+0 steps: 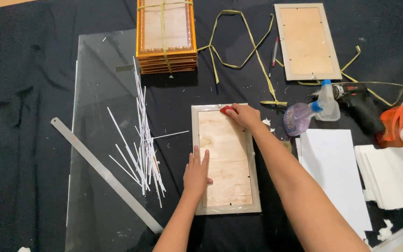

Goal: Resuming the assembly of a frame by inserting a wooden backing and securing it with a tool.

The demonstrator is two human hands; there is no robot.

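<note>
A picture frame (257, 186) lies face down on the black cloth, its plywood backing (225, 158) up. My left hand (196, 172) rests flat on the frame's left edge, fingers together, holding nothing. At the frame's top right corner my right hand (244, 115) grips a small red tool (227, 110) and presses it against the frame's top edge.
A glass sheet (101, 140) with several thin white strips (143, 140) and a metal ruler (103, 175) lies left. A strapped stack of gold frames (166, 35) sits behind, another frame (306, 41), spray bottle (306, 114), drill (362, 105) and white sheets (334, 172) right.
</note>
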